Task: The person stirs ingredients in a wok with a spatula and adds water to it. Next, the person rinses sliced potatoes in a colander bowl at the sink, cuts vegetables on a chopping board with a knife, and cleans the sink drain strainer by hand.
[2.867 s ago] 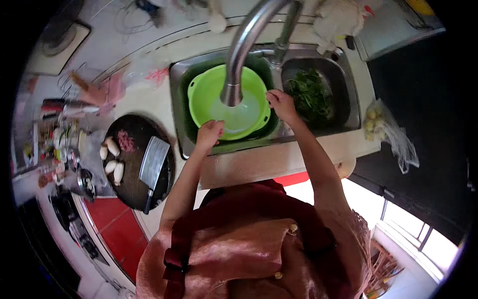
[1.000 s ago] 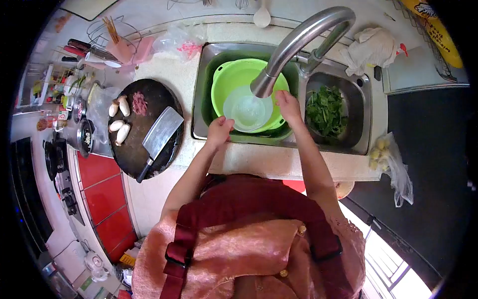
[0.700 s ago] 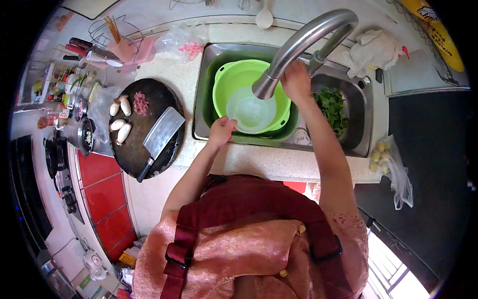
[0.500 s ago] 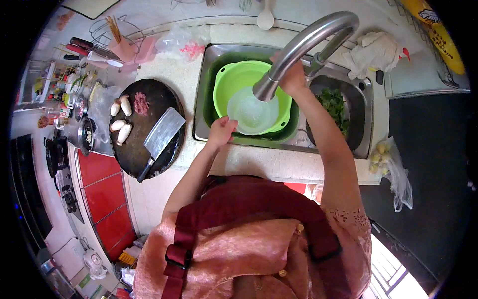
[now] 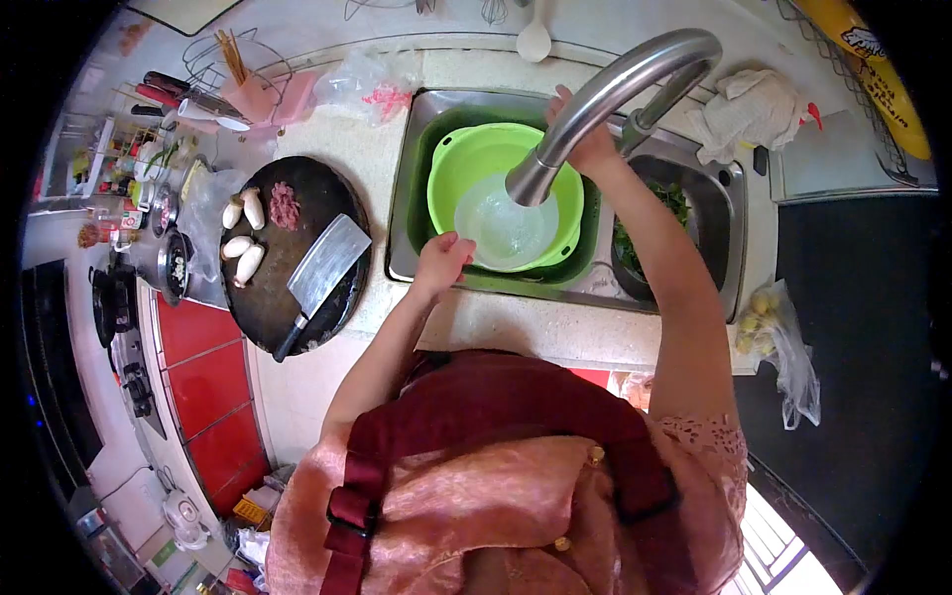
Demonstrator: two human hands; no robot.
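My left hand (image 5: 446, 261) is closed on the near-left rim of a translucent white bowl (image 5: 504, 238). Water shows in the bowl, which sits inside a bright green basin (image 5: 456, 164) in the left sink bowl. The curved metal faucet (image 5: 635, 61) ends directly over the translucent bowl. My right hand (image 5: 592, 147) is beside the faucet's base, partly hidden by the spout. Its visible fingers stretch out toward the wall, apparently holding nothing.
Leafy greens (image 5: 635, 243) lie in the right sink bowl (image 5: 732, 223). To the left, a round dark chopping board (image 5: 263, 297) carries a cleaver (image 5: 329, 263), minced meat (image 5: 284, 205) and several pale mushrooms (image 5: 248, 266). A cloth (image 5: 744, 111) rests behind the sink.
My right hand has shifted slightly, and its fingers now reach out past the spout. The left hand keeps its grip on the bowl, and the water surface in it looks more stirred.
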